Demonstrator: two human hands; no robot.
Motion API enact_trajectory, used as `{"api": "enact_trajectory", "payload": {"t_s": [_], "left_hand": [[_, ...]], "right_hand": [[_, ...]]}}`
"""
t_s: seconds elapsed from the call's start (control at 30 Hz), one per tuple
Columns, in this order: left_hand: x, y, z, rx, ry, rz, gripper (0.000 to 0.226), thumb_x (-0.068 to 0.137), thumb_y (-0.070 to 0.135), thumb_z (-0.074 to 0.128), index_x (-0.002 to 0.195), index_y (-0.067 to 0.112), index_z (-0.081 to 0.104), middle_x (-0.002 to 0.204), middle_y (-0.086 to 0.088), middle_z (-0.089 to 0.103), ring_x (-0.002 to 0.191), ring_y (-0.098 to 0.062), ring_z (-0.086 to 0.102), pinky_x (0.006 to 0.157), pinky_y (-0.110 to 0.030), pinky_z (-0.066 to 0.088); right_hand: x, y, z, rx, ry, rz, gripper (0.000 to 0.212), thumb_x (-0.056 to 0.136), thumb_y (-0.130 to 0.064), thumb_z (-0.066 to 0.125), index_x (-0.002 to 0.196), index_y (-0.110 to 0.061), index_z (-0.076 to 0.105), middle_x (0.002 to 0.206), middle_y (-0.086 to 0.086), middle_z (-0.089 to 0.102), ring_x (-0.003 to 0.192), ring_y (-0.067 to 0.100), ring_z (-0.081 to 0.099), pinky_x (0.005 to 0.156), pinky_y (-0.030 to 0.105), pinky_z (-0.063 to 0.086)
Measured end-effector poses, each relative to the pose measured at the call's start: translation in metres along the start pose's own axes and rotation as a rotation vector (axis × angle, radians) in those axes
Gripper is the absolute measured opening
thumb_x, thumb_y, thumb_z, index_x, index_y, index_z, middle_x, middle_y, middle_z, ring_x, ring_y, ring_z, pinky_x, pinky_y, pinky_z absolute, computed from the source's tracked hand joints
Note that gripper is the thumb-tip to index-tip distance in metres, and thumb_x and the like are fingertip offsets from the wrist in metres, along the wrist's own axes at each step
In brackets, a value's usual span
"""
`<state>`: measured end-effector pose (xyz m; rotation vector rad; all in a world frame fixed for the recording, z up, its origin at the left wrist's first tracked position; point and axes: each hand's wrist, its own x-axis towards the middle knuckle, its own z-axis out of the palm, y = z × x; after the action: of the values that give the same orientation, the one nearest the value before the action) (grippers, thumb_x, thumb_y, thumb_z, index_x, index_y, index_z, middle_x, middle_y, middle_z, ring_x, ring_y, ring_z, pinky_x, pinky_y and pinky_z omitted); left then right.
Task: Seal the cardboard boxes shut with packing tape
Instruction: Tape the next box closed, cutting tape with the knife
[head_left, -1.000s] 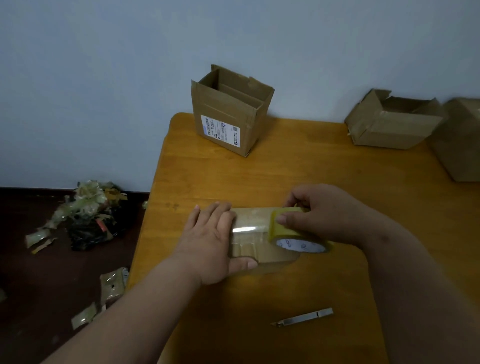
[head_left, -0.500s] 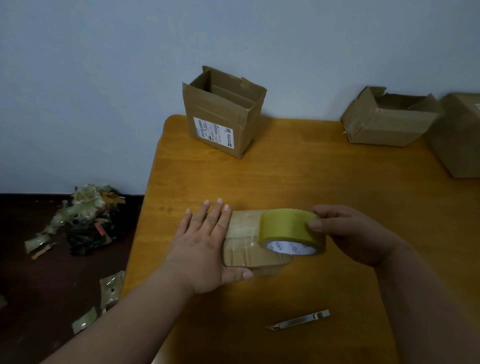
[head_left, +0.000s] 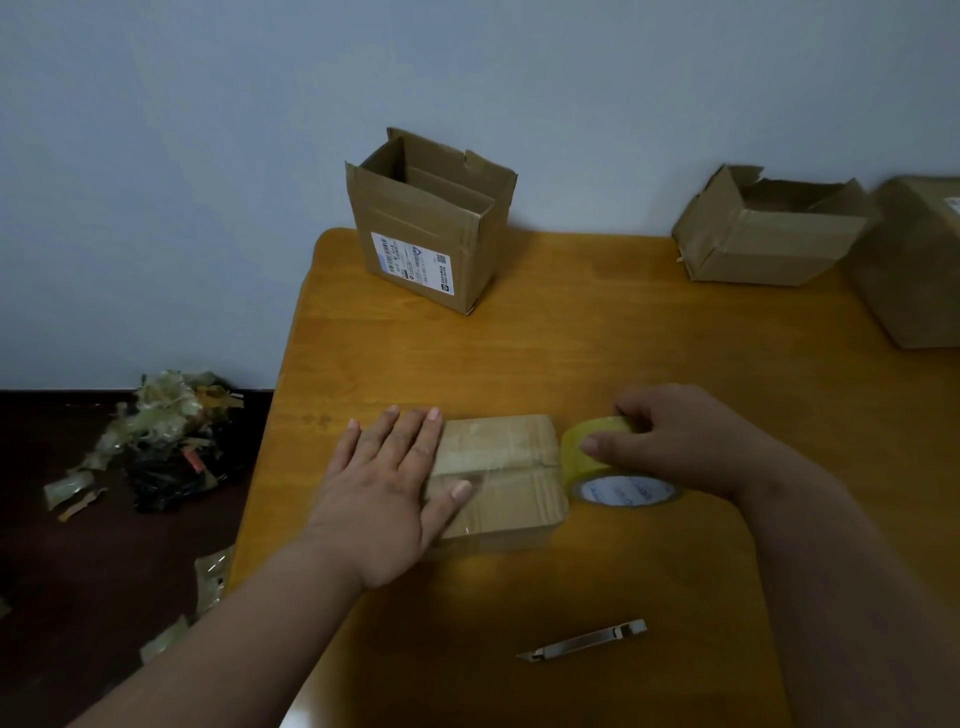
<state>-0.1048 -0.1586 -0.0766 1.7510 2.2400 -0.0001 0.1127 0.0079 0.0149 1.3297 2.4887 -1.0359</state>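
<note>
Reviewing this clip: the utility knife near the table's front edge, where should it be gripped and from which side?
Take the utility knife by its broad squared handle end, on the right, pinching its long edges from above. It lies flat, its pointed tip toward the left, so that end is best avoided.

The left hand (head_left: 387, 488) lies flat, palm down, on the left end of the box (head_left: 511, 467), fingers straight and spread, pointing away from the body, thumb stretched out to the right across the box top. Its forearm runs in from the lower left. The right hand (head_left: 670, 441) sits just right of the box, fingers curled over the tape roll (head_left: 597, 457), thumb pressed on the roll's near side. Its forearm comes in from the lower right, wrist bent slightly inward.
</note>
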Motion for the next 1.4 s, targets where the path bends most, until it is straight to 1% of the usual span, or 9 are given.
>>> {"api": "enact_trajectory", "payload": {"t_s": [0.23, 0.33, 0.5, 0.73, 0.83, 0.97, 1.17, 1.27, 1.4], "left_hand": [[0.0, -0.005, 0.01, 0.024, 0.017, 0.007, 0.092, 0.073, 0.086, -0.008, 0.143, 0.031, -0.031, 0.161, 0.007, -0.019, 0.147, -0.017, -0.024, 0.121, -0.046, -0.011], [0.0, -0.006, 0.012, 0.021, 0.035, 0.013, 0.096, 0.071, 0.088, -0.011, 0.144, 0.03, -0.029, 0.161, 0.007, -0.017, 0.148, -0.015, -0.021, 0.121, -0.045, -0.011], [-0.001, -0.004, 0.015, -0.01, 0.072, -0.001, 0.103, 0.068, 0.09, -0.015, 0.147, 0.024, -0.024, 0.161, 0.005, -0.013, 0.149, -0.015, -0.016, 0.122, -0.044, -0.009], [0.0, -0.003, 0.015, -0.03, 0.075, -0.033, 0.109, 0.068, 0.092, -0.006, 0.147, 0.02, -0.027, 0.161, 0.003, -0.016, 0.149, -0.015, -0.018, 0.121, -0.04, -0.011], [-0.001, -0.003, 0.014, -0.012, 0.063, -0.03, 0.108, 0.07, 0.091, -0.005, 0.147, 0.02, -0.027, 0.161, 0.002, -0.018, 0.149, -0.015, -0.02, 0.121, -0.041, -0.011], [-0.001, -0.001, 0.012, 0.02, 0.053, -0.037, 0.107, 0.07, 0.089, -0.007, 0.146, 0.019, -0.032, 0.159, 0.003, -0.025, 0.147, -0.015, -0.024, 0.121, -0.041, -0.012], [-0.001, -0.001, 0.01, 0.001, 0.037, -0.026, 0.1, 0.069, 0.09, -0.015, 0.148, 0.029, -0.026, 0.161, 0.002, -0.019, 0.149, -0.019, -0.021, 0.122, -0.045, -0.009], [-0.003, 0.003, 0.003, 0.073, -0.001, -0.019, 0.091, 0.067, 0.087, -0.023, 0.144, 0.04, -0.029, 0.159, 0.0, -0.025, 0.147, -0.029, -0.025, 0.119, -0.051, -0.014], [-0.001, 0.027, -0.005, 0.161, 0.04, 0.102, 0.078, 0.094, 0.072, 0.008, 0.155, 0.024, 0.013, 0.162, -0.007, 0.011, 0.15, -0.034, 0.008, 0.117, -0.058, 0.001]], "right_hand": [[-0.004, -0.001, -0.011, -0.047, 0.003, -0.034, 0.036, 0.084, -0.049, 0.068, 0.064, -0.024, 0.051, 0.063, -0.005, 0.049, 0.058, 0.009, 0.043, 0.055, 0.026, 0.032], [-0.001, 0.009, -0.022, -0.244, 0.052, -0.002, 0.041, 0.083, -0.055, 0.067, 0.063, -0.033, 0.039, 0.066, -0.01, 0.043, 0.06, 0.004, 0.039, 0.053, 0.025, 0.027], [0.006, 0.034, -0.014, -0.266, 0.013, 0.084, 0.044, 0.084, -0.06, 0.064, 0.066, -0.034, 0.033, 0.07, -0.009, 0.041, 0.064, 0.005, 0.04, 0.052, 0.027, 0.028], [0.013, 0.048, 0.012, -0.32, 0.087, 0.195, 0.054, 0.08, -0.077, 0.049, 0.063, -0.027, 0.043, 0.064, -0.006, 0.043, 0.069, 0.015, 0.05, 0.057, 0.029, 0.034], [0.016, 0.051, 0.024, -0.426, 0.174, 0.197, 0.071, 0.082, -0.08, 0.041, 0.103, -0.018, 0.069, 0.074, -0.005, 0.056, 0.083, 0.021, 0.057, 0.073, 0.033, 0.043], [0.016, 0.052, 0.025, -0.493, 0.179, 0.217, 0.081, 0.084, -0.081, 0.036, 0.127, -0.018, 0.062, 0.104, 0.003, 0.069, 0.103, 0.023, 0.062, 0.089, 0.037, 0.046], [0.031, 0.051, 0.04, -0.477, 0.068, 0.283, 0.066, 0.084, -0.081, 0.035, 0.089, -0.022, 0.064, 0.1, 0.0, 0.067, 0.092, 0.02, 0.057, 0.098, 0.044, 0.032], [0.035, 0.049, 0.056, -0.461, 0.043, 0.268, 0.066, 0.087, -0.079, 0.032, 0.099, -0.022, 0.063, 0.105, 0.001, 0.066, 0.105, 0.023, 0.059, 0.105, 0.048, 0.029], [0.035, 0.047, 0.072, -0.434, 0.049, 0.216, 0.049, 0.092, -0.069, 0.034, 0.078, -0.025, 0.051, 0.079, -0.005, 0.054, 0.095, 0.021, 0.059, 0.104, 0.048, 0.031]]}}
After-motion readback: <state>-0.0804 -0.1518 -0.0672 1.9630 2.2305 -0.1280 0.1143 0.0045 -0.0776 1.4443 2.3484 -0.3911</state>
